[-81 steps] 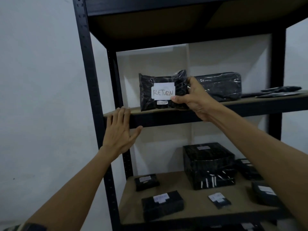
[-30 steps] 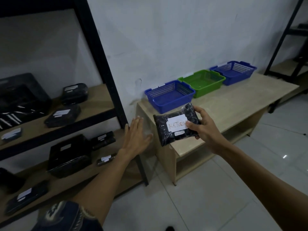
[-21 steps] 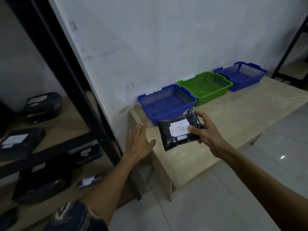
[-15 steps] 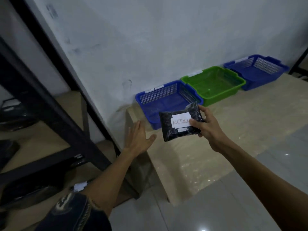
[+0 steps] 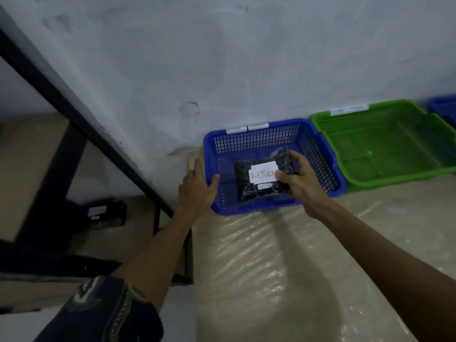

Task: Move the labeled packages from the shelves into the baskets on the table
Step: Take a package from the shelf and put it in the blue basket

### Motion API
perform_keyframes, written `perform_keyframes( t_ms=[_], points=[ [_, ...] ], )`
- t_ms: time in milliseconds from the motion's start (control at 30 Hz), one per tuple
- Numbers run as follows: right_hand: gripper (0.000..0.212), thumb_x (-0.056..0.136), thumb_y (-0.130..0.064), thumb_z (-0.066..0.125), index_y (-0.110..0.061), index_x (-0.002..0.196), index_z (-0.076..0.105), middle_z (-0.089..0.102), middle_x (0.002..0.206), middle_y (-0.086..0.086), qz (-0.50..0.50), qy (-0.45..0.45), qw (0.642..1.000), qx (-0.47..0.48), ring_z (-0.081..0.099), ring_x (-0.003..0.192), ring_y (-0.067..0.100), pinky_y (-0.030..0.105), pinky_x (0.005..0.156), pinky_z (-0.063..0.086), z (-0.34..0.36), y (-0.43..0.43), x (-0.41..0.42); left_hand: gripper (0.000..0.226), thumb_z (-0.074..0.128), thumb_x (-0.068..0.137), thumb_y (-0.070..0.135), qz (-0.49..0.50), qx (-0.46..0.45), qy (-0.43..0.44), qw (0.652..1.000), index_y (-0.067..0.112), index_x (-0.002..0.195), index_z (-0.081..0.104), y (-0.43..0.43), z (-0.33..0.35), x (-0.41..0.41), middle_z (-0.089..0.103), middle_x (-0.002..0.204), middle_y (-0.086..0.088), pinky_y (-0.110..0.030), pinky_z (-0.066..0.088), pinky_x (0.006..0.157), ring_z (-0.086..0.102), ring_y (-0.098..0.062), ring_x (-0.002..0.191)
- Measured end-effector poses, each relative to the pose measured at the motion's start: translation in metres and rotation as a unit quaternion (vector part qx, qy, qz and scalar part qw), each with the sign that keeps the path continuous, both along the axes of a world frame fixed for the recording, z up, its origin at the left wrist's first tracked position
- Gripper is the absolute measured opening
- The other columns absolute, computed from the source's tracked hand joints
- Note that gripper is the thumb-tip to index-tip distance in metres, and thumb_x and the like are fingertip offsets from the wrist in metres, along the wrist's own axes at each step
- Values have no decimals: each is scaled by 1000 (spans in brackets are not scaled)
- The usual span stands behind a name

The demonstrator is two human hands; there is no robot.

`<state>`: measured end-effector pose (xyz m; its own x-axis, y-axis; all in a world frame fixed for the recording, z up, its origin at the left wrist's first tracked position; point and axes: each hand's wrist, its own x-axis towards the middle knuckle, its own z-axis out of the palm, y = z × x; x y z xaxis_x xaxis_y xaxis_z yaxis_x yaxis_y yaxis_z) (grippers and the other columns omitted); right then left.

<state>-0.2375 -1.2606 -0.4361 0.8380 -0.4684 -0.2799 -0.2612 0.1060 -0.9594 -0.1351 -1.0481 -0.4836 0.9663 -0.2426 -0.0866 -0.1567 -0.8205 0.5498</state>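
— Plastic everywhere: what is the blue basket (image 5: 318, 154) like?
— Rectangular, with mesh walls and a solid rim; two small white tags sit on its far edge. Beside it stands a green basket (image 5: 385, 144), slatted and empty-looking. Both rest on a pale surface (image 5: 283, 267) under wrinkled, glossy film.
— And the package (image 5: 261, 191)?
— Black, soft, shiny, crinkled wrap, with a white label (image 5: 262, 172) handwritten "RETURN". It is inside the blue basket, low over its floor; I cannot tell if it touches.
— Who holds it?
— Right hand (image 5: 299, 181), fingers closed on its right edge, thumb on the label. Left hand (image 5: 197, 188) lies spread against the basket's left rim, gripping nothing.
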Motion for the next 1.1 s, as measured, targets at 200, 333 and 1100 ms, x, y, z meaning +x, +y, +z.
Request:
perform_keyframes(
  t_ms=[200,333,1100],
  points=[
    [59,90,1,60,-14,140,34,53,122,8,11,33,999,13,58,99,20,15,59,52,-38,-10,73,64,31,102,42,11,-85,56,995,24,153,-3,-18,-21,29,64,112,-13,-40,53,82,64,-27,89],
    [59,90,-1,59,-14,141,32,52,132,14,13,65,998,-2,56,99,22,13,49,45,-71,-5,112,60,32,104,26,26,-108,60,992,22,154,-2,-24,-28,33,63,86,-12,-28,47,66,59,-20,68],
    [49,93,-43,48,-17,135,45,47,131,17,163,74,787,-590,48,113,36,49,85,45,-120,15,140,62,31,104,26,34,-73,65,995,25,152,-7,-28,-27,32,58,73,-10,-42,54,64,61,-28,65]
  ],
)
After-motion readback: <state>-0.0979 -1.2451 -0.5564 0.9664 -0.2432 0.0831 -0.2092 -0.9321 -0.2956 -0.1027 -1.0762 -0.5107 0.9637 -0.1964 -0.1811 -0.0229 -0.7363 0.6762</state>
